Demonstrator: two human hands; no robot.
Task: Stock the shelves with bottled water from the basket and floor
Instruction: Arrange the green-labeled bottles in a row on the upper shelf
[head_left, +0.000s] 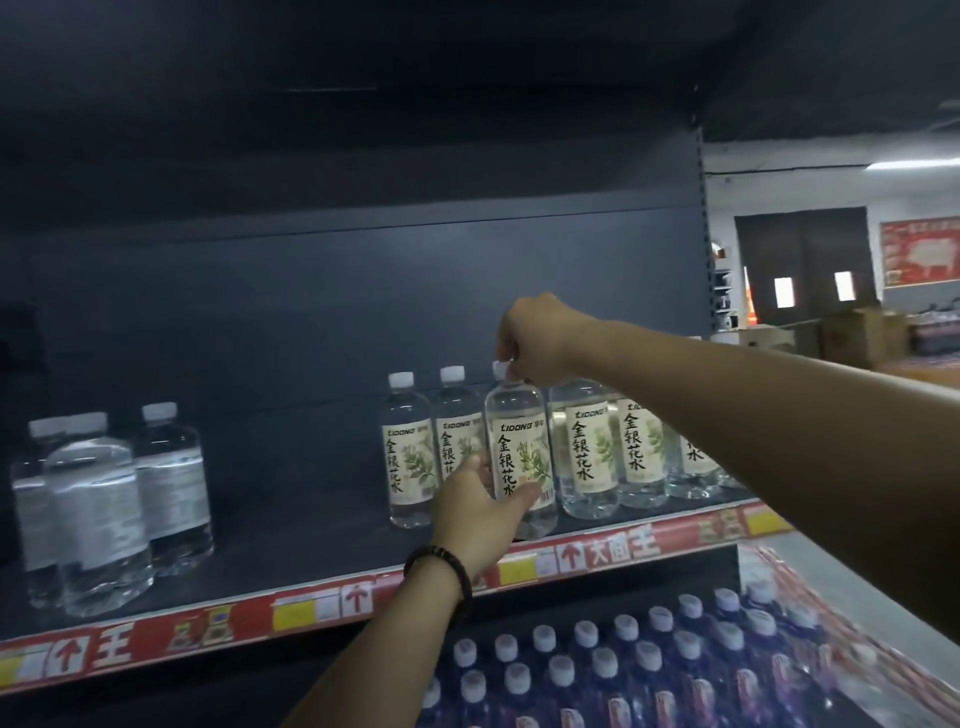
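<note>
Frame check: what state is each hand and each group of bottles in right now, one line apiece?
front bottle: upright, capped, near the shelf's front edge.
left hand: grips the front bottle's lower body.
right hand: pinches that bottle's cap.
labelled bottles: upright, capped, in a row beside it.
grey-label bottles: upright, capped, clustered at the shelf's left.
lower-shelf bottles: capped, packed tightly.

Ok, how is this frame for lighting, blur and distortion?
Head view: dim overall, dark grey shelf back panel barely lit; clear grey-labelled bottles at left and red price strip motion-blurred; white-labelled clear bottle gripped by left hand and right hand reads sharp; white ceiling light far right blown out.
</note>
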